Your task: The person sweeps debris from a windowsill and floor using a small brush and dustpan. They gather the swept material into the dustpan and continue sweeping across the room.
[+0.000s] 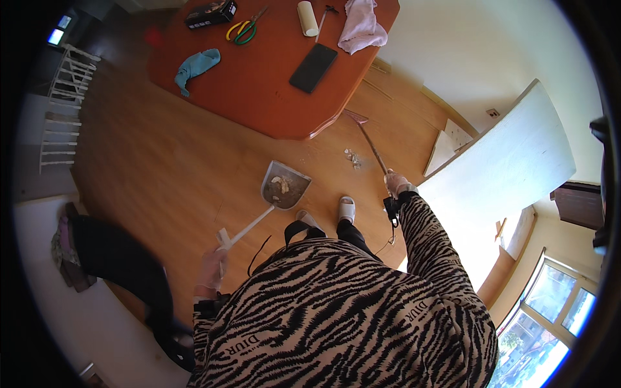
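Note:
My left hand [210, 270], in what looks like a thin clear glove, is closed on the white handle of a grey dustpan [266, 187]. The pan lies on the wooden floor in front of my feet, with pale scraps [282, 183] in it. My right hand [398, 183], gloved alike, grips the long stick of a broom [373, 143]. The broom's pinkish head rests on the floor by the table's near right corner. Between broom and dustpan sits a small heap of whitish debris [352, 159], apart from both.
An orange-brown table [259, 110] ahead bears a black flat device [314, 68], pliers [242, 31], a box [211, 14], a white roll [307, 18], a blue cloth [197, 68] and a pink cloth [361, 27]. At right leans a large white panel [511, 149]. Dark fabric [123, 252] is at left.

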A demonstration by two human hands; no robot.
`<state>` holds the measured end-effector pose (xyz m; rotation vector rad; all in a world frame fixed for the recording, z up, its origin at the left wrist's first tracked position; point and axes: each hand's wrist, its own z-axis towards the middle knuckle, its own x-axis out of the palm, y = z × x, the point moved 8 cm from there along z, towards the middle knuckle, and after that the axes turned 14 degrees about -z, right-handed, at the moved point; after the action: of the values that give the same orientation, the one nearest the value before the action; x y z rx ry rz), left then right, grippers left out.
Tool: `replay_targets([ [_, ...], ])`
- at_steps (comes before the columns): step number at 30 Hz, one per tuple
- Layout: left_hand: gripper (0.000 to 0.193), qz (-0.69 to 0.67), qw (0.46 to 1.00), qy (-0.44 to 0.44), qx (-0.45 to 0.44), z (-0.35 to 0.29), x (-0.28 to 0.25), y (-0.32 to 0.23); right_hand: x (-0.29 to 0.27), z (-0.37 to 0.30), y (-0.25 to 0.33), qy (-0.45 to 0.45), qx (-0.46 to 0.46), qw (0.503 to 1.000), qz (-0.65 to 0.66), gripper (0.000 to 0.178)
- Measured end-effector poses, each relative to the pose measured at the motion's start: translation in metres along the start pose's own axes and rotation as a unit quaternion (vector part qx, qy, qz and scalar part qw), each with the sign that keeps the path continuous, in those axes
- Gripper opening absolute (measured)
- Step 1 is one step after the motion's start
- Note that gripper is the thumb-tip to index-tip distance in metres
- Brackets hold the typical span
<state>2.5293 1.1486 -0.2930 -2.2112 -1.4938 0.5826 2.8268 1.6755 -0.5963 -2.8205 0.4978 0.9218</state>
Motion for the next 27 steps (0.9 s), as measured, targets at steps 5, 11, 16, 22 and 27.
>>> replay_targets([
  [5, 0.034, 0.001, 0.999, 0.029, 0.014, -0.007, 0.03, -0.018, 0.003, -0.025, -0.013, 0.067, -0.014, 0.997, -0.043, 0.037],
  [11, 0.037, -0.034, 0.999, 0.002, -0.013, -0.012, 0.008, -0.001, 0.054, -0.117, -0.035, 0.043, 0.219, 0.833, 0.506, 0.045],
  [16, 0.038, -0.024, 0.999, -0.019, -0.032, -0.011, -0.003, 0.011, -0.009, -0.093, -0.05, 0.012, 0.188, 0.915, 0.358, 0.048],
  [22, 0.041, -0.026, 0.999, -0.013, -0.04, -0.006, 0.005, 0.008, -0.058, -0.035, -0.04, 0.044, 0.087, 0.99, 0.102, 0.043],
  [27, 0.044, -0.076, 0.995, 0.002, -0.058, -0.006, 0.004, 0.01, -0.002, -0.066, -0.045, 0.113, 0.15, 0.958, 0.215, 0.051],
])
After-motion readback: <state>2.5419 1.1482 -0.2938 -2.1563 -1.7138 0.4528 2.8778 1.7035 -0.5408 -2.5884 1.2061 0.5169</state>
